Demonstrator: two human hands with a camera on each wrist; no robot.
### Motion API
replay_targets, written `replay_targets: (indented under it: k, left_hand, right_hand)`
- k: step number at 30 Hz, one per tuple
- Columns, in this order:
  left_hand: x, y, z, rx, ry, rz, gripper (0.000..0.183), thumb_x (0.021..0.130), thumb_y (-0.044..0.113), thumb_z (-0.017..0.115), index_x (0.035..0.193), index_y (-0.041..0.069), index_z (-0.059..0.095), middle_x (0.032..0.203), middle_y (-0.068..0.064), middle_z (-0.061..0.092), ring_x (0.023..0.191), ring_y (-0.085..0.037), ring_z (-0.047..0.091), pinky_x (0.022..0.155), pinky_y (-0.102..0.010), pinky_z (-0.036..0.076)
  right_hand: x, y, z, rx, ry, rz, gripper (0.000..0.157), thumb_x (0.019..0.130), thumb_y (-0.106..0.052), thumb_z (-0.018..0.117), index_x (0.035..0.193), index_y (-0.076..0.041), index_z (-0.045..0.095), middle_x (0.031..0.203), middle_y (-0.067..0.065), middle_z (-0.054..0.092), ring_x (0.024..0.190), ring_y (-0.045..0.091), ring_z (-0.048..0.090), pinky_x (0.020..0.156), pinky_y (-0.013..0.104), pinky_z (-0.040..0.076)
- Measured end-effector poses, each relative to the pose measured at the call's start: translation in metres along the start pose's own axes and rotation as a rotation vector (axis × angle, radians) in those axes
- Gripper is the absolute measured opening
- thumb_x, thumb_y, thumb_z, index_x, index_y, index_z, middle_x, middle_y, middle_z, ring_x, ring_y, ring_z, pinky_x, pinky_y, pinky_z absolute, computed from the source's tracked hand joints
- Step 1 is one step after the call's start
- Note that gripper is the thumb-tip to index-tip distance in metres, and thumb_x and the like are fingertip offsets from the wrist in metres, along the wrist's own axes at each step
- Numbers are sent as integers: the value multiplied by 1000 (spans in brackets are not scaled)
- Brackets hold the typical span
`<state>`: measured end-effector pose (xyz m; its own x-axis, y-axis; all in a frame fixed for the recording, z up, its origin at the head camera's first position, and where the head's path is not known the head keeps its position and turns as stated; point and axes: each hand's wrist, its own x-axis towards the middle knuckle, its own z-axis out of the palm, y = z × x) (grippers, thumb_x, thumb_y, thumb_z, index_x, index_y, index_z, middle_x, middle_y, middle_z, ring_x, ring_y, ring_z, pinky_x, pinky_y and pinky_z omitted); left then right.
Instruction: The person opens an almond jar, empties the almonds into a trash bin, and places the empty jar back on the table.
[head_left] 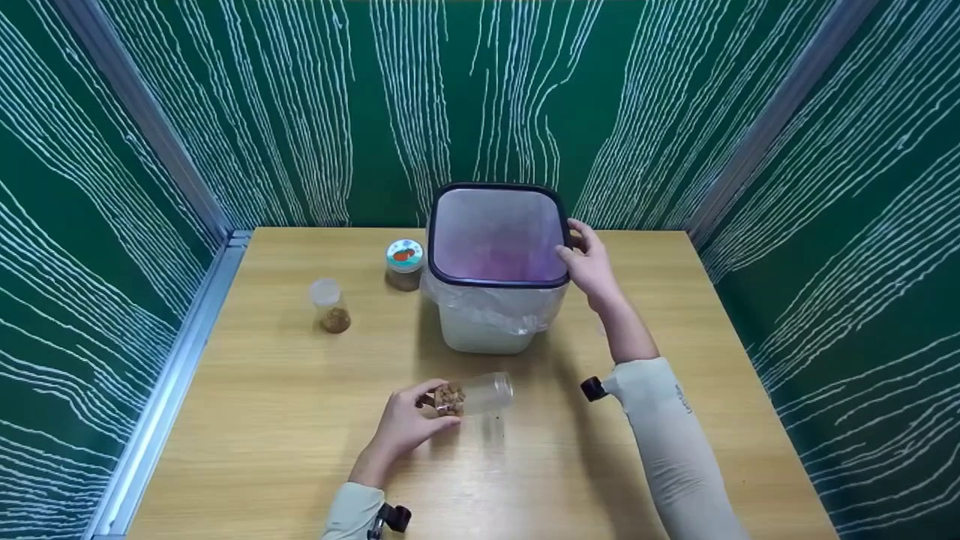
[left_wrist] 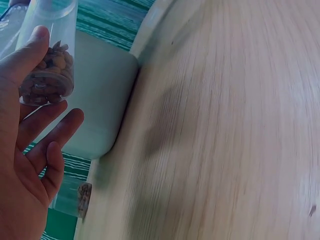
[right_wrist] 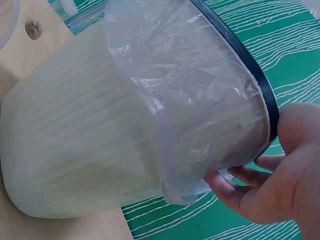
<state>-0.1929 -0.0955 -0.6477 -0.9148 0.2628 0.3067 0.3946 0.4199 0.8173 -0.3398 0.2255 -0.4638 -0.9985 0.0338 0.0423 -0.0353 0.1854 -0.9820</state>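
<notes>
My left hand [head_left: 409, 421] holds a clear plastic jar [head_left: 484, 393] by its bottom end, thumb and fingers around it. The jar lies nearly sideways above the table, its far end pointing right. Brown nut-like pieces [head_left: 449, 399] fill its bottom part; their exact kind is hard to tell. My right hand [head_left: 590, 268] grips the right side of the black rim [head_left: 498, 284] of a pale trash bin [head_left: 486, 336]. In the right wrist view, the fingers curl under the rim against a clear bin liner [right_wrist: 185, 85], folded down over the outside.
Left of the bin stands a jar with a colourful printed lid [head_left: 405, 262]. Further left is another clear jar [head_left: 330, 306] with brown contents at its bottom. Patterned green panels [head_left: 517, 97] enclose the back and sides of the wooden table [head_left: 285, 420].
</notes>
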Motion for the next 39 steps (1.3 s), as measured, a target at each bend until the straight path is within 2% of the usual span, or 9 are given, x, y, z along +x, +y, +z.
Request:
replay_targets:
  k: [5, 11, 16, 19, 22, 30, 39]
  left_hand:
    - [1, -1, -1, 8, 11, 1, 56, 67, 47, 85, 116, 23, 69, 102, 6, 70, 87, -10, 64, 74, -31, 53]
    - [3, 2, -3, 4, 7, -10, 58, 67, 44, 86, 116, 18, 70, 99, 6, 70, 82, -10, 63, 70, -29, 53]
    - [6, 7, -8, 12, 32, -1, 59, 66, 46, 87, 115, 18, 70, 100, 5, 70, 86, -12, 64, 73, -34, 53]
    - [9, 11, -13, 16, 42, 10, 62, 65, 48, 86, 117, 17, 69, 98, 4, 71, 83, -13, 64, 71, -33, 53]
    - [14, 15, -19, 25, 51, 36, 61, 65, 45, 87, 117, 17, 69, 95, 5, 70, 79, -13, 63, 68, -32, 53]
    - [31, 28, -42, 43, 92, 175, 60, 66, 39, 89, 116, 12, 69, 97, 7, 70, 79, -10, 63, 69, -31, 54]
    - [49, 46, -73, 31, 123, 252, 59, 67, 31, 90, 118, 12, 68, 101, 4, 70, 82, -12, 64, 72, -29, 54]
  right_hand:
    - [-1, 2, 0, 17, -7, 2, 55, 98, -2, 47, 150, -7, 30, 141, 19, 42, 126, 27, 42, 98, 46, 44]
    - [-1, 2, 2, 6, 12, -9, 54, 97, -1, 46, 149, -7, 32, 143, 19, 41, 128, 28, 41, 100, 45, 41]
    - [0, 3, 3, 3, 24, -6, 54, 97, 0, 43, 149, -8, 32, 145, 19, 39, 128, 28, 41, 101, 45, 41]
    - [-2, 0, 3, 6, 25, 0, 55, 97, 0, 42, 150, -8, 31, 145, 19, 39, 127, 28, 42, 100, 44, 41]
    - [-3, 0, 4, 5, 36, -2, 55, 96, 0, 42, 150, -8, 32, 144, 18, 39, 125, 28, 43, 98, 43, 42]
    - [1, 4, 6, 27, 59, -6, 55, 96, 0, 41, 150, -7, 32, 145, 20, 40, 128, 30, 42, 99, 45, 41]
    - [0, 4, 7, 43, 79, -7, 55, 95, 1, 42, 149, -7, 34, 144, 20, 41, 127, 29, 43, 98, 44, 42]
